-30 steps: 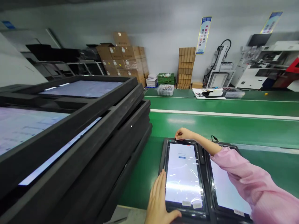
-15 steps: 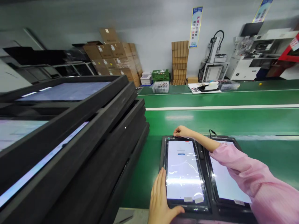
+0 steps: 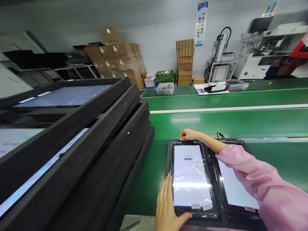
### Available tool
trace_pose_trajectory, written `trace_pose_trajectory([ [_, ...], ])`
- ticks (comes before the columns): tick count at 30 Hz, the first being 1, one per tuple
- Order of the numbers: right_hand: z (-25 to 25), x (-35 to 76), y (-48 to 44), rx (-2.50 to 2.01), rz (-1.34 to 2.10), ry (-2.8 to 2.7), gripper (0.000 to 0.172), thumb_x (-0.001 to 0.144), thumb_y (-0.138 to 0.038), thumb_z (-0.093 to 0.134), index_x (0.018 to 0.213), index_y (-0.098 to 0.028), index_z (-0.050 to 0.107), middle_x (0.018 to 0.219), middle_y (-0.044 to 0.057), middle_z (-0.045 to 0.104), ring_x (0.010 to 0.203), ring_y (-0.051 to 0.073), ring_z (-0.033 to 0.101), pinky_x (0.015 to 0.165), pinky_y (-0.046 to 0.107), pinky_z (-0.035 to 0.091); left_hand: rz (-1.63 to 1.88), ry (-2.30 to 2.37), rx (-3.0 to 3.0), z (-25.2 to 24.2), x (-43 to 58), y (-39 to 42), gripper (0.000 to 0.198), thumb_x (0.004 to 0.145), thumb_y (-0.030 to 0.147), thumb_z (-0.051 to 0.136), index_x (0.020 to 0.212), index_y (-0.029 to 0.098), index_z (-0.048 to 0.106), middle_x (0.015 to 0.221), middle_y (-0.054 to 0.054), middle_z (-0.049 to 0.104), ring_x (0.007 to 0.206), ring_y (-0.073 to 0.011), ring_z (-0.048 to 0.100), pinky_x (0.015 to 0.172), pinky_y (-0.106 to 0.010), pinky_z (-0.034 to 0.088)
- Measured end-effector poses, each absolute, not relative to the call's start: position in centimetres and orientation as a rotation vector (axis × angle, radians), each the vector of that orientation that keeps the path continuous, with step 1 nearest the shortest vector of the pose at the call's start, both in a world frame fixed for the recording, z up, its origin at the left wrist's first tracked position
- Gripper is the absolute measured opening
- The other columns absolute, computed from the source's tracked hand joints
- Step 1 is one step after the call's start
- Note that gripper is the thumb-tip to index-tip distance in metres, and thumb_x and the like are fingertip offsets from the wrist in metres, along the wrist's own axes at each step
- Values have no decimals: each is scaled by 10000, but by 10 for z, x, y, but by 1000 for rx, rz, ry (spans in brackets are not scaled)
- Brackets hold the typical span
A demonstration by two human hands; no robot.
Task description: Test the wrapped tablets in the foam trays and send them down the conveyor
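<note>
Two lit tablets, a left one and a right one, lie side by side in a black foam tray. My left hand rests along the left tablet's lower left corner, fingers stretched and thumb out over the bottom edge. At that tablet's top edge, near its upper left corner, my right hand is closed in a pinch; what lies between the fingertips is too small to make out. My pink right sleeve passes over the right tablet and hides part of it.
Stacked black foam trays holding screens rise on the left. A green conveyor surface runs across. Beyond are a clear bin, a green crate, cardboard boxes and white machines. A black cable lies behind the right tablet.
The camera view has shifted slightly. Both hands keep the same places against the left tablet, with no clear change of grip.
</note>
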State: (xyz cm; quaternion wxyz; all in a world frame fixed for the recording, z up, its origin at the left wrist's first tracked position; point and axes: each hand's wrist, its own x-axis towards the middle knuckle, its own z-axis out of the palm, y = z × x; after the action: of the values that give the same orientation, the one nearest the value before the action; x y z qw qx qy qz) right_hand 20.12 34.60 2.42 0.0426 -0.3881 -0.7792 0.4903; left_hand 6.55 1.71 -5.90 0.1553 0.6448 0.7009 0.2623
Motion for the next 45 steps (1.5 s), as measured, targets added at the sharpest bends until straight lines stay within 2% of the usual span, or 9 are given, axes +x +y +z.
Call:
trace_pose_trajectory([
  [8, 30, 192, 359, -1198, 1506, -2471, 78, 555, -174, 782, 581, -168, 709, 670, -8, 717, 679, 144, 642, 692, 224, 494, 766, 2055, 1906, -52, 68, 19, 1340, 556, 180, 783, 1612, 245, -39, 1660, -144, 250, 1481, -378, 334, 1163, -525, 385],
  [13, 35, 193, 346, -1273, 1368, -2489, 53, 620, -171, 781, 620, -166, 729, 756, 9, 748, 768, 157, 675, 733, 215, 507, 815, 2086, 1835, -51, 66, 22, 1360, 526, 206, 845, 1615, 291, 35, 1624, -122, 336, 1433, -379, 406, 1098, -528, 465],
  [17, 45, 196, 330, -1400, 1190, -2488, 56, 724, -201, 761, 766, -175, 787, 893, 43, 757, 888, 201, 679, 832, 269, 504, 883, 2045, 1933, -48, 61, 23, 1332, 537, 292, 908, 1606, 270, 113, 1593, -158, 369, 1406, -388, 426, 1077, -555, 468],
  [19, 53, 204, 319, -1495, 1043, -2461, 190, 812, -282, 720, 962, -201, 804, 1080, 93, 726, 1058, 278, 639, 937, 378, 477, 931, 1986, 2078, -45, 59, 21, 1165, 600, 346, 912, 1565, 258, 265, 1576, -173, 377, 1417, -392, 396, 1096, -582, 428],
  [22, 70, 232, 295, -1557, 807, -2422, 441, 927, -371, 600, 1356, -279, 643, 1343, 151, 573, 1290, 366, 472, 1044, 549, 369, 1113, 1808, 2368, -41, 63, 18, 582, 767, 349, 834, 1302, 307, 608, 1502, -111, 457, 1402, -340, 387, 1190, -605, 250],
  [25, 85, 284, 260, -1408, 566, -2457, 477, 973, -425, 516, 1435, -314, 562, 1289, 153, 565, 1236, 345, 493, 1033, 572, 364, 1269, 1701, 2497, -37, 70, 16, 214, 827, 264, 788, 1019, 347, 740, 1334, -34, 567, 1297, -254, 436, 1232, -565, 116],
  [32, 65, 414, 145, -1274, 308, -2407, 439, 1015, -508, 384, 1341, -333, 621, 1210, 124, 606, 1146, 284, 551, 982, 501, 401, 1012, 1696, 2693, -36, 68, 17, 379, 834, 135, 744, 1062, 439, 746, 1308, -30, 561, 1212, -259, 451, 1202, -623, 120],
  [36, 38, 439, 93, -1137, 207, -2612, 439, 1020, -520, 333, 1347, -413, 607, 1291, 96, 585, 1185, 273, 517, 1007, 502, 353, 1039, 1708, 2614, -41, 61, 18, 270, 840, 230, 755, 1076, 362, 742, 1382, -72, 502, 1245, -289, 456, 1193, -607, 188],
  [45, 23, 406, 118, -1412, -189, -2613, 485, 978, -604, 426, 1401, -415, 572, 1447, 137, 449, 1257, 340, 399, 1069, 617, 228, 1020, 1728, 2580, -41, 59, 20, 297, 869, 332, 725, 1156, 275, 677, 1402, -121, 477, 1259, -307, 471, 1195, -573, 165],
])
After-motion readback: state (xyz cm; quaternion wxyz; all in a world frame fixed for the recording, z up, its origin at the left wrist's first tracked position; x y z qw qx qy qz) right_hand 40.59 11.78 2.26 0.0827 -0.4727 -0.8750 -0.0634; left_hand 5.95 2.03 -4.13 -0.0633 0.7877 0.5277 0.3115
